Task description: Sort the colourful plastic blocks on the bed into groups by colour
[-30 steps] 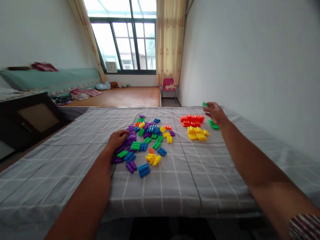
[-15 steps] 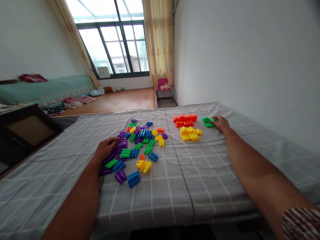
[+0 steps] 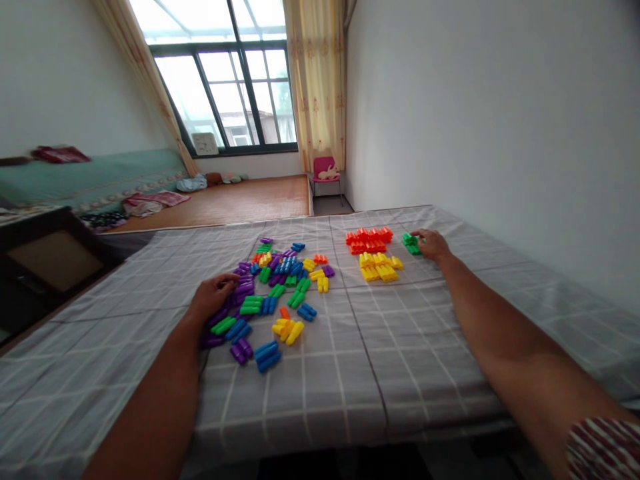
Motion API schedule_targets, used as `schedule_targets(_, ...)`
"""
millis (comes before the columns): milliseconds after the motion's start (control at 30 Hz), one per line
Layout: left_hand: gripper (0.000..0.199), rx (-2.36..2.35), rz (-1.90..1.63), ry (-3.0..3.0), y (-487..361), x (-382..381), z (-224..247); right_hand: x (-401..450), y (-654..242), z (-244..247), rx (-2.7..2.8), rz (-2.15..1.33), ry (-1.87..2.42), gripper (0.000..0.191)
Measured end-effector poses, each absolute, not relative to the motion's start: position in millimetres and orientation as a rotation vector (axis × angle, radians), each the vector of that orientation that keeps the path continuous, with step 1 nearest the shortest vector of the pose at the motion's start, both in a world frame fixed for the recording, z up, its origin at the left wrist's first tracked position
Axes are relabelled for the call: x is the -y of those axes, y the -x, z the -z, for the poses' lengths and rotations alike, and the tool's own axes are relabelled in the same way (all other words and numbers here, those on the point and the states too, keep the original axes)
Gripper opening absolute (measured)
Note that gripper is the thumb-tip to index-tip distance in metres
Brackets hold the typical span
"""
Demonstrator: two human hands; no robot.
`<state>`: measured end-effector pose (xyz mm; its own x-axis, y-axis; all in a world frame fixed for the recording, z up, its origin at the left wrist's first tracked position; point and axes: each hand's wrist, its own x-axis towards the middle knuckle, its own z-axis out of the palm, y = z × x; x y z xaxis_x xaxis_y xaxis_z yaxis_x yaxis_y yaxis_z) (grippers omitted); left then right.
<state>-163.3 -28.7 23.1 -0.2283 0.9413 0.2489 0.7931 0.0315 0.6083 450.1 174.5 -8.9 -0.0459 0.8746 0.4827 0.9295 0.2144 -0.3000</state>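
My right hand (image 3: 433,244) is at the far right of the grey checked cloth, its fingers closed on a green plastic block at a small green stack (image 3: 411,243). Just left of it sit rows of orange blocks (image 3: 369,240) and, nearer me, a cluster of yellow blocks (image 3: 380,267). On the left, my left hand (image 3: 214,293) rests with curled fingers against purple blocks (image 3: 245,285); what its fingertips hold, if anything, is hidden. A loose spread of mixed blocks lies beside it, with blue (image 3: 267,357), green (image 3: 251,305) and yellow (image 3: 289,331) ones among them.
The grey checked cloth (image 3: 330,400) covers the surface under the blocks. A white wall (image 3: 500,120) runs along the right. Beyond stand a wooden platform (image 3: 250,197), a pink chair (image 3: 326,170) and a window. A dark cabinet (image 3: 50,260) is at the left.
My right hand has shifted slightly left, bringing its fingers onto the green stack. My left hand stays by the purple blocks.
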Motion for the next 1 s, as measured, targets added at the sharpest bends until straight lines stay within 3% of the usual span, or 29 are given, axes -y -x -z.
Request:
schedule_targets(400, 0.038, -2.102, -0.953, -1.782, 160, 30, -26, -180, -441, 22, 1.79, 0.179, 1.744, 0.02)
schedule_targets(1000, 0.037, -2.108, -0.97, -1.737, 156, 31, -28, -182, -432, 17, 1.635, 0.115, 1.686, 0.016)
